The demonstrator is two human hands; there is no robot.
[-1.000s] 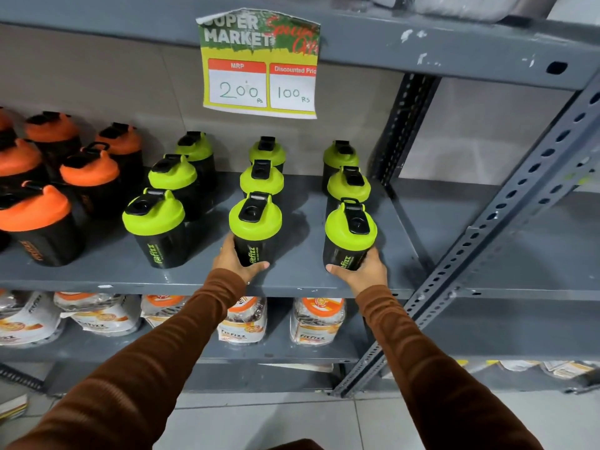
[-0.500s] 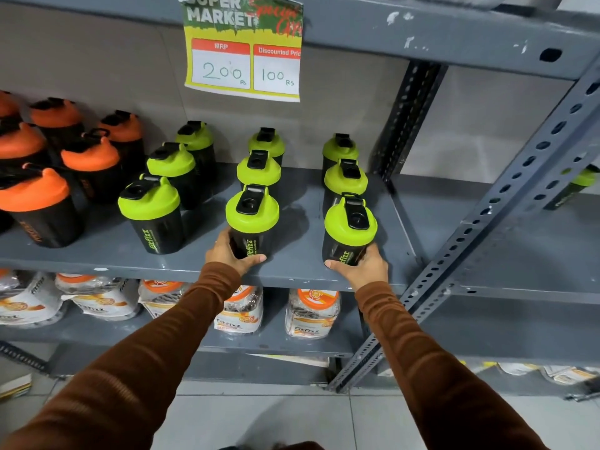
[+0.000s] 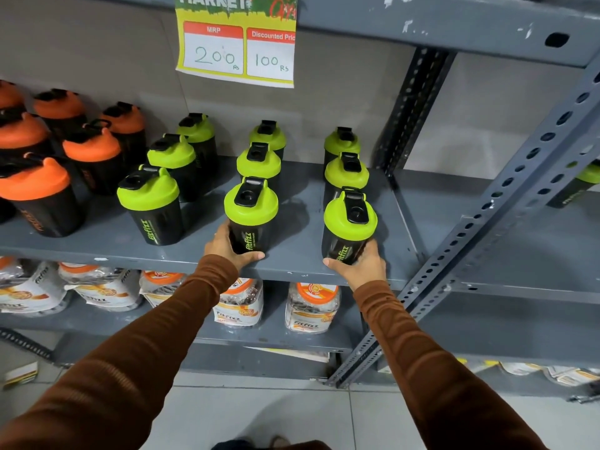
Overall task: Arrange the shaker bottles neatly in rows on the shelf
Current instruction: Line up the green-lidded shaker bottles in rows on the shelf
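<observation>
Black shaker bottles with lime-green lids stand in three front-to-back rows on the grey shelf (image 3: 292, 254). My left hand (image 3: 227, 246) grips the base of the front bottle of the middle row (image 3: 250, 209). My right hand (image 3: 362, 266) grips the base of the front bottle of the right row (image 3: 349, 222), which stands near the shelf's front edge. Both bottles are upright on the shelf. The left green row starts with a bottle (image 3: 151, 204) that no hand touches. Orange-lidded shakers (image 3: 39, 196) fill the shelf's left end.
A price sign (image 3: 237, 43) hangs from the shelf above. A slotted upright post (image 3: 487, 222) runs diagonally on the right; behind it another green-lidded shaker (image 3: 578, 186) stands on the neighbouring shelf. Jars and pouches (image 3: 311, 306) sit on the lower shelf.
Both hands stay on the same two front bottles. The view has shifted down and closer; the bottles have barely moved on the shelf.
</observation>
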